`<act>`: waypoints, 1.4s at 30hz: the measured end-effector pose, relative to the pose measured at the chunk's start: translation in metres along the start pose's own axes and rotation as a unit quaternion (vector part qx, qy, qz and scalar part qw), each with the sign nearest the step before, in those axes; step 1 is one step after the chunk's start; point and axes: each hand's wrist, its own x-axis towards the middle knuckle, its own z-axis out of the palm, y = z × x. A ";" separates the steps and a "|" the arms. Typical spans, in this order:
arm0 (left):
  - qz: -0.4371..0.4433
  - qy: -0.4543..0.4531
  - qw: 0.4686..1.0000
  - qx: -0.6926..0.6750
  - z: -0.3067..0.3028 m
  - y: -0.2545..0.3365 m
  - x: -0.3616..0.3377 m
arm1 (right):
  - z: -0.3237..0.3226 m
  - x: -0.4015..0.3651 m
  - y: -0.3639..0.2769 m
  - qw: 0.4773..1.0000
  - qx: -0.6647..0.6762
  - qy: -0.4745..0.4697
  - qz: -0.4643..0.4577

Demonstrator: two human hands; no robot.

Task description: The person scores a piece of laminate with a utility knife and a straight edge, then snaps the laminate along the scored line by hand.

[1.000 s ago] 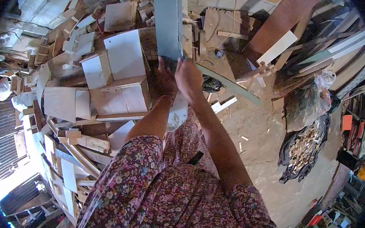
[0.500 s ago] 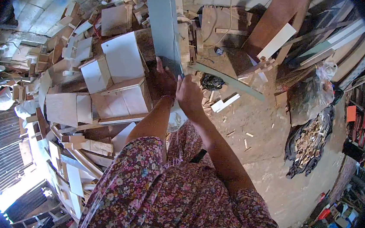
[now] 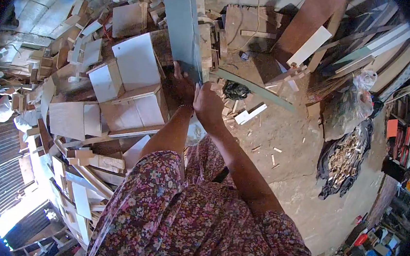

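A long grey-blue board (image 3: 180, 23) runs away from me at the top centre, its near end by my hands. My left hand (image 3: 183, 88) grips that near end, with a finger or thumb showing on the board's face. Right beside it, my right hand (image 3: 209, 105) is closed at the board's right edge. Whatever is inside its fingers is hidden. The two hands almost touch. A thin light line runs along the board near its right edge.
White-faced wooden boxes (image 3: 137, 63) and stacked offcuts crowd the left. A narrow greenish strip (image 3: 257, 89) slants over the floor on the right, near a black bundle (image 3: 236, 90). Further right lies a dark sack of wood scraps (image 3: 346, 160). Planks (image 3: 311, 30) lean behind.
The view has shifted slightly, so most things sit a little further left. My right hand has edged slightly toward the left hand and the board; both hands keep nearly the same pose.
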 end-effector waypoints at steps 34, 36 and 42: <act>-0.134 -0.074 0.980 -0.129 -0.051 0.042 0.012 | -0.025 0.067 -0.022 0.995 -0.033 0.078 -0.043; -0.053 0.016 0.990 -0.126 -0.037 0.033 0.008 | -0.035 0.067 -0.026 0.998 -0.022 0.064 -0.019; -0.144 -0.094 0.984 -0.056 -0.056 0.044 0.014 | -0.019 0.078 -0.026 0.992 -0.038 0.108 -0.059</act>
